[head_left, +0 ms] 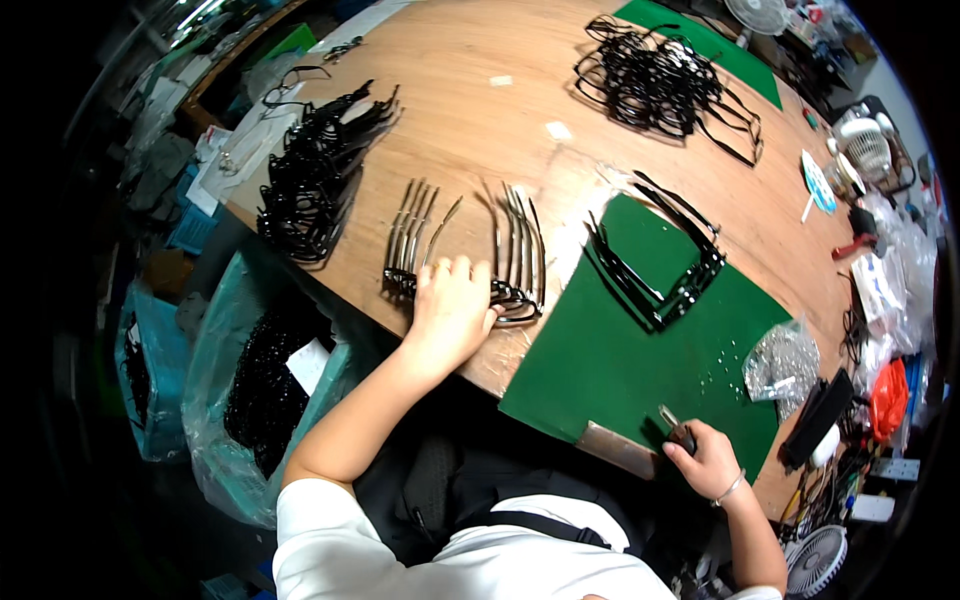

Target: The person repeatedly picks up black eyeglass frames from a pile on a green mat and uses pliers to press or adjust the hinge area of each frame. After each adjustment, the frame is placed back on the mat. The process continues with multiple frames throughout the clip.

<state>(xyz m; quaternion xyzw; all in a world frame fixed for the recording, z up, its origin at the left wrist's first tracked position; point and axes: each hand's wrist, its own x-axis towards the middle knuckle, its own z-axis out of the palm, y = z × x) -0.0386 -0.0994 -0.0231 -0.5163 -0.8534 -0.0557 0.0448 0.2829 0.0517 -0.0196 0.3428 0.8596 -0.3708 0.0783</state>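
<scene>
My left hand (452,308) is closed over the fronts of a row of black eyeglass frames (515,240) at the table's near edge. Their temples stick out away from me, and my fingers hide the middle of the row. Over the green mat (560,390), my right hand (712,462) grips a small hand tool (678,430) with a dark handle and a short metal tip; its exact kind is unclear. Between my hands, farther off, a few more black eyeglass frames (672,300) lie on the mat with temples spread.
Long stacked eyeglass frames (318,175) stand at the left, and a tangled heap (660,85) lies at the far right. Tiny clear bits (735,360) dot the mat beside a clear plastic bag (782,362). A lined bin (215,400) stands below the table's left edge.
</scene>
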